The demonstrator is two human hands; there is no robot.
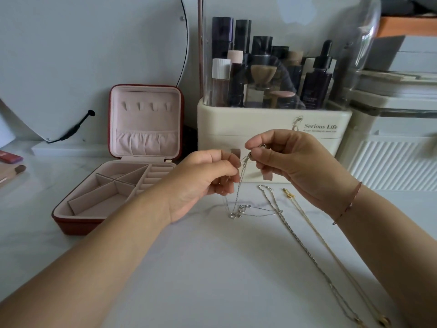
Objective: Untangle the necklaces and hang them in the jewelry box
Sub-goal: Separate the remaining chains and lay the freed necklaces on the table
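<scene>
Both your left grip point(203, 183) and right grip point(290, 166) pinch the fine silver chain point(236, 212) near its clasp, its tail pooled on the surface point(212, 268) near the open jewelry box point(75, 224); likely feather-light, limp, slippery, so hold the clasp.

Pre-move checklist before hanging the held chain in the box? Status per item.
1. Jewelry box lid open: ok.
2. Lid hooks free: ok.
3. Left hand and right hand both pinch the thin silver necklace: ok.
4. Its clasp undone: cannot tell.
5. Its lower end clear of the twisted silver chain: cannot tell; a strand reaches it.
6. Gold chain lies apart: ok.
</scene>
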